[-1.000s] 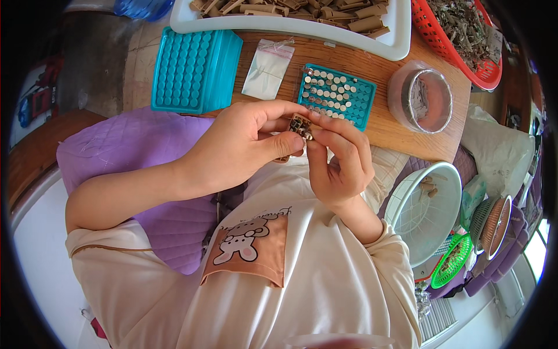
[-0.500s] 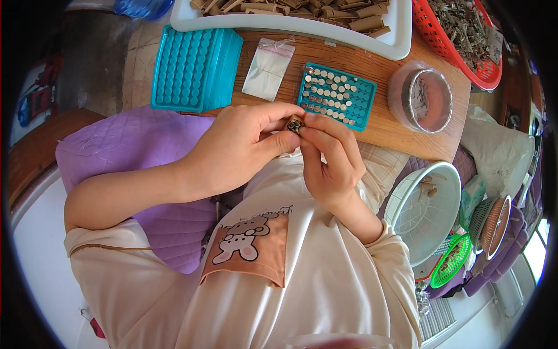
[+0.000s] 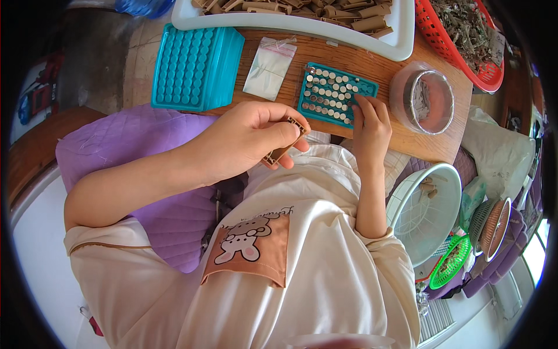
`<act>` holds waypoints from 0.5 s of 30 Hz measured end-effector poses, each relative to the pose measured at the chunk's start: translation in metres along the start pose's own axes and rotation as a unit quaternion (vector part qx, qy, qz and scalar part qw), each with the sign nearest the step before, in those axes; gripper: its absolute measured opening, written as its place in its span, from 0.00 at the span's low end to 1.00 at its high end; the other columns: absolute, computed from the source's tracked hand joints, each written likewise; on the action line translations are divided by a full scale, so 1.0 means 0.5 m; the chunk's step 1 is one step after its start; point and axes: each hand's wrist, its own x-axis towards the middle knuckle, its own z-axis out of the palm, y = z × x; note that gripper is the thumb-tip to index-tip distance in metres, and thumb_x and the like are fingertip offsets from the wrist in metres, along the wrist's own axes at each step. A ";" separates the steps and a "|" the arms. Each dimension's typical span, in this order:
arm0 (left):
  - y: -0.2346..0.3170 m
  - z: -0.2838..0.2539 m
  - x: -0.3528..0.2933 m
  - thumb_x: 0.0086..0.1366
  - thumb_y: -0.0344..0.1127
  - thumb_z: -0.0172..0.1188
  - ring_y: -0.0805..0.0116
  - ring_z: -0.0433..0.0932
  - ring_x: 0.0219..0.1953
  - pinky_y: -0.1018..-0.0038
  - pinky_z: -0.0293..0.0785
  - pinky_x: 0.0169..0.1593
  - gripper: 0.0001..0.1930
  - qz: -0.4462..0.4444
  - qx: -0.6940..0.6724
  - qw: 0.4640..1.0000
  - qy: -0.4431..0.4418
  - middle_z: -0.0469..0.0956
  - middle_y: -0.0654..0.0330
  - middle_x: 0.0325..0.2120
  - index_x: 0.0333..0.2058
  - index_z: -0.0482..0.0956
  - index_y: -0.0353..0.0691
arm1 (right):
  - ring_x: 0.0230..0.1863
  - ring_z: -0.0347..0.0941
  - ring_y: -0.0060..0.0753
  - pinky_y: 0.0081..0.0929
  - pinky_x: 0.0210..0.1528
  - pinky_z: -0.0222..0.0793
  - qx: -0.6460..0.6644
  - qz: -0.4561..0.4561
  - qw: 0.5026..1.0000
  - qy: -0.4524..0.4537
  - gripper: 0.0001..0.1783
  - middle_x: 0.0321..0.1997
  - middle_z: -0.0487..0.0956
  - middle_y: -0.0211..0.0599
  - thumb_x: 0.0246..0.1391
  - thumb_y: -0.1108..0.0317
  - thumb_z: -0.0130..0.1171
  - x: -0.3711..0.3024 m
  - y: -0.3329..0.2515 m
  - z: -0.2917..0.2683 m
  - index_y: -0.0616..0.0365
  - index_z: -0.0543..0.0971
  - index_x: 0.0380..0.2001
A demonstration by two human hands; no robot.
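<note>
"With the left hand (image 3: 256, 138)?"

"Pinching a brown piece (image 3: 282, 152) between thumb and fingers, just in front of the desk (image 3: 401, 138)."

"And with the right hand (image 3: 372, 129)?"

"Bent over the right end of a turquoise tray (image 3: 366, 88), near rows of silvery discs (image 3: 329, 93), with grip drawn together; cannot tell whether pinching one."

"Left of that?"

"On the desk, a clear bag (image 3: 269, 70), then a stack of turquoise trays (image 3: 224, 72)."
</note>
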 end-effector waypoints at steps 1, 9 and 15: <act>0.000 0.000 0.000 0.61 0.33 0.44 0.79 0.72 0.27 0.82 0.67 0.30 0.11 0.000 -0.001 1.000 0.001 0.74 0.59 0.32 0.40 0.69 0.36 | 0.31 0.70 0.39 0.30 0.32 0.67 -0.009 -0.006 1.000 -0.002 0.07 0.31 0.73 0.38 0.43 0.76 0.55 -0.001 0.005 0.006 0.58 0.76 0.30; 0.003 -0.001 -0.001 0.61 0.32 0.44 0.79 0.72 0.29 0.82 0.67 0.32 0.11 -0.007 0.004 1.000 -0.004 0.73 0.59 0.33 0.40 0.69 0.36 | 0.30 0.70 0.38 0.29 0.31 0.67 -0.001 -0.015 1.000 -0.014 0.05 0.31 0.73 0.35 0.41 0.75 0.56 0.005 0.009 0.013 0.58 0.75 0.26; -0.002 -0.002 0.000 0.62 0.35 0.45 0.78 0.73 0.30 0.81 0.69 0.33 0.12 0.008 0.002 1.000 -0.008 0.73 0.59 0.35 0.42 0.68 0.37 | 0.31 0.70 0.38 0.29 0.32 0.67 -0.008 -0.037 0.999 -0.014 0.04 0.31 0.73 0.34 0.40 0.75 0.56 0.004 0.010 0.018 0.58 0.75 0.24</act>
